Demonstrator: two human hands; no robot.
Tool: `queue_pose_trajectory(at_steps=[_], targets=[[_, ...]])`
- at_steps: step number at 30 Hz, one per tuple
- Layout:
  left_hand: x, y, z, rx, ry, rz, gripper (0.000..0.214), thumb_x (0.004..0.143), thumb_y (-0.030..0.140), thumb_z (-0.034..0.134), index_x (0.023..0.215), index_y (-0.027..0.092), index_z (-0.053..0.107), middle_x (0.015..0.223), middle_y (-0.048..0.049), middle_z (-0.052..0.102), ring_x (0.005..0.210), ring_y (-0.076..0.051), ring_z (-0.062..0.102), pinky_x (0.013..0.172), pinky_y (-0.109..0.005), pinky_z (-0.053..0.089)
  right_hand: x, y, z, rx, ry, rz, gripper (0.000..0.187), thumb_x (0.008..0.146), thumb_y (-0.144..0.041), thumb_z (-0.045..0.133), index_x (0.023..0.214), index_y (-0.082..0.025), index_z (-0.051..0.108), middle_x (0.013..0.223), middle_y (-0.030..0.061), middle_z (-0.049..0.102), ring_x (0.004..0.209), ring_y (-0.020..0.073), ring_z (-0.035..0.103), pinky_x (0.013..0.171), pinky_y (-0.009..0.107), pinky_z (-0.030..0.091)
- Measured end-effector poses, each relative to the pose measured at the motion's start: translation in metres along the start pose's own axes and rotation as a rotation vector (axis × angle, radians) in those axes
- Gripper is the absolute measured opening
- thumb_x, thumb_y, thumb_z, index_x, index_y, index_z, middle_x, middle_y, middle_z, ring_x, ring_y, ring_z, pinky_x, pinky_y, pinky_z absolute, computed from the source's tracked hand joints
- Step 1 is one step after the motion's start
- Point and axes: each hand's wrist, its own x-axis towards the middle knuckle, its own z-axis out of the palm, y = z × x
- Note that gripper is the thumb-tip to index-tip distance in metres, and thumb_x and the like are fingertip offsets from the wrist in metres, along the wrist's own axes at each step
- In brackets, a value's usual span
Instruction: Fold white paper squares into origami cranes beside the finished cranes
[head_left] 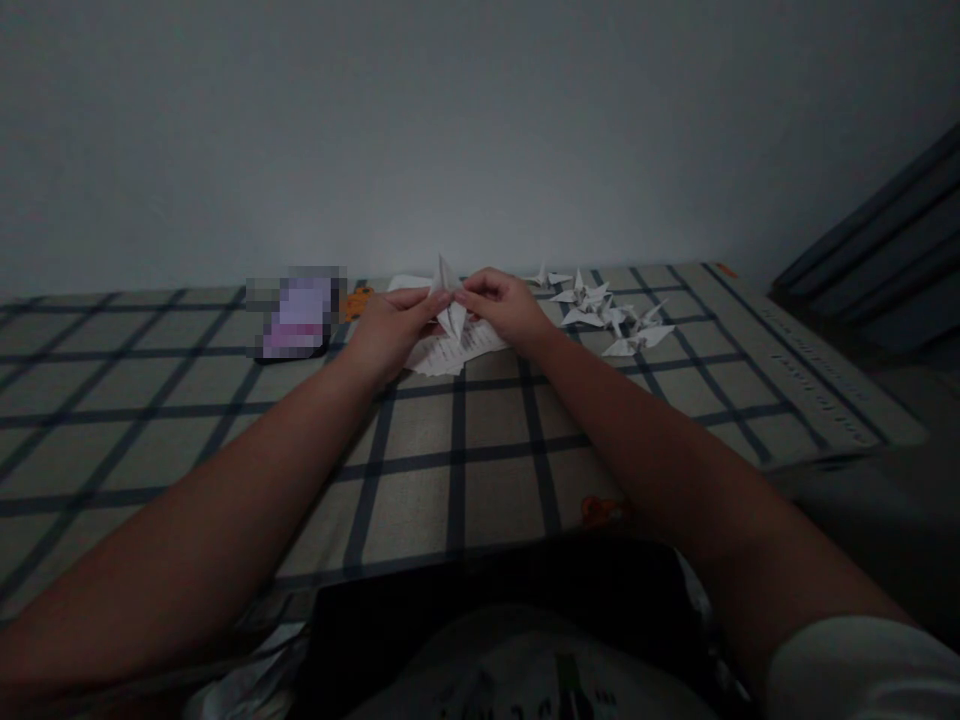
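Note:
A folded white paper piece [450, 318] with pointed tips stands upright between my two hands, one tip up and one down. My left hand [394, 325] pinches it from the left side. From the right, the fingers of my right hand [504, 303] close on it near its middle. Under the hands lie printed paper sheets [442, 355], partly covered by the fingers. To the right of my right hand sits a loose group of white folded paper cranes [600, 310].
A checked cloth [487, 480] covers the table up to the pale wall [480, 130]. At the left lies a phone [300, 315] with a blurred screen, beside a small orange item [358, 302]. Dark pleated fabric [892, 240] hangs at the far right.

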Motion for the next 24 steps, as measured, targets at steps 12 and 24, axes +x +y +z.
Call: queue_pose_trajectory(at_steps=[12,24], targets=[[-0.0011,0.0075,0.0030,-0.220,-0.079,-0.044,0.039,0.082,0.054,0.068,0.092,0.016,0.072,0.093,-0.0080,0.075,0.083,-0.019,0.070,0.065,-0.026,0.058,-0.0007,-0.0068,0.0013,0.066,0.062,0.083,0.029,0.077,-0.044,0.074,0.083,-0.019,0.061,0.077,-0.0014,0.061,0.070,0.0104,0.055,0.064,0.024,0.049],[-0.0045,0.0065,0.0024,-0.132,-0.074,0.018,0.029,0.078,0.042,0.076,0.088,0.015,0.074,0.091,-0.0074,0.075,0.081,-0.018,0.070,0.074,-0.028,0.059,-0.0006,-0.0090,0.0027,0.104,0.062,0.123,0.027,0.077,-0.041,0.075,0.082,-0.019,0.061,0.077,-0.0018,0.062,0.072,0.0103,0.057,0.065,0.023,0.051]])
